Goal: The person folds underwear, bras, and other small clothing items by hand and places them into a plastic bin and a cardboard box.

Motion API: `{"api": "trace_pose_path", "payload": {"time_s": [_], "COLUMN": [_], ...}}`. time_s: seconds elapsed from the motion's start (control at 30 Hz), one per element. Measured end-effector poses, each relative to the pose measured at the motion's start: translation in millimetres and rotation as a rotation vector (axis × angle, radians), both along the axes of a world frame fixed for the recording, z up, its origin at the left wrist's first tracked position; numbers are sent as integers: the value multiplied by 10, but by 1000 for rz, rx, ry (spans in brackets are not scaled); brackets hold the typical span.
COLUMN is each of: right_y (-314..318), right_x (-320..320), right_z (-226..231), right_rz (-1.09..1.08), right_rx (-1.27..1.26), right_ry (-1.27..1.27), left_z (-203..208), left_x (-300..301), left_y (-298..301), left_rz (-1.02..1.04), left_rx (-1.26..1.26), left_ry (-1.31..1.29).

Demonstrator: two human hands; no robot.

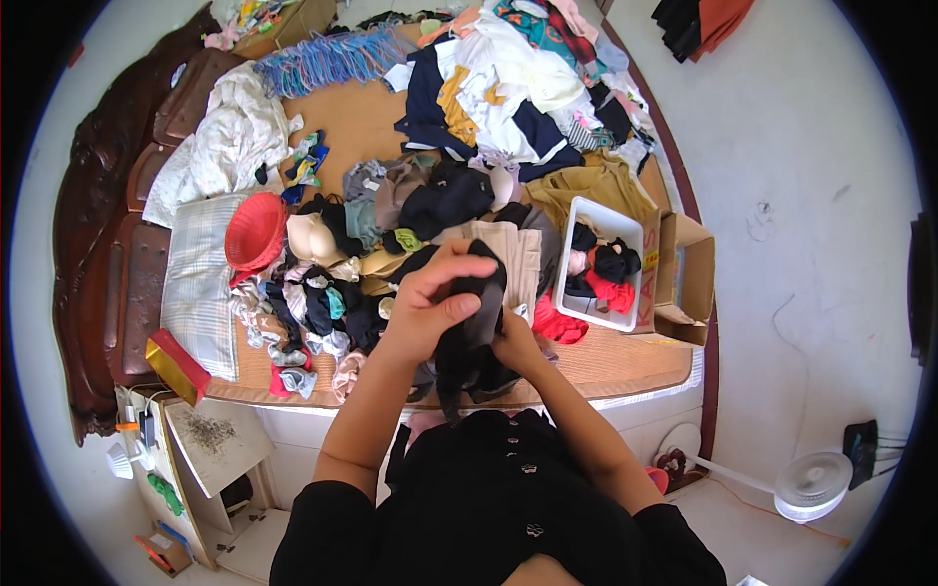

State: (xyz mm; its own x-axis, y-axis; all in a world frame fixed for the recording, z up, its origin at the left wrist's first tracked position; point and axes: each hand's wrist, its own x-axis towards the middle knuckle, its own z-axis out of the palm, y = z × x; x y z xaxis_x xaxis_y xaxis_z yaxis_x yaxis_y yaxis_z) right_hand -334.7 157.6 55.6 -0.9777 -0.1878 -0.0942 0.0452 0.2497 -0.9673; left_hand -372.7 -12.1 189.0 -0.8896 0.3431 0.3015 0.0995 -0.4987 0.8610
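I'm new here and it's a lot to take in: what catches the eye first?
Likely the heap of pale and navy clothes at the far side of the bed; then the red basket at left and white tray at right. In the middle, left hand and right hand hold dark cloth.

Bed [96, 186] bearing tan mat [342, 115], clothing heaps [532, 73], plaid pillow [200, 283], cardboard box [681, 317].
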Motion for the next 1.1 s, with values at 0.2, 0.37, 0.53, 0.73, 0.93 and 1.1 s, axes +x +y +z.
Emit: {"api": "trace_pose_path", "payload": {"time_s": [0.2, 0.37, 0.53, 0.73, 0.93, 1.1], "right_y": [152, 235, 162, 206, 59, 230], "right_x": [94, 38, -51, 107, 332, 310], "right_z": [10, 341, 289, -202, -147, -210], "right_rz": [-203, -264, -210, -91, 35, -285], "right_rx": [138, 110, 93, 71, -84, 89], "right_ry": [51, 71, 42, -37, 48, 5], "left_z": [-136, -133, -199, -829, -849, -857], "left_x": [3, -23, -110, 63, 486, 458], "left_y": [-83, -323, -302, -97, 434, 489], "left_rz": [117, 413, 401, 180, -77, -135], "left_rx": [169, 90, -84, -634, -590, -277], "left_ry": [-226, -143, -202, -346, -146, -309]}}
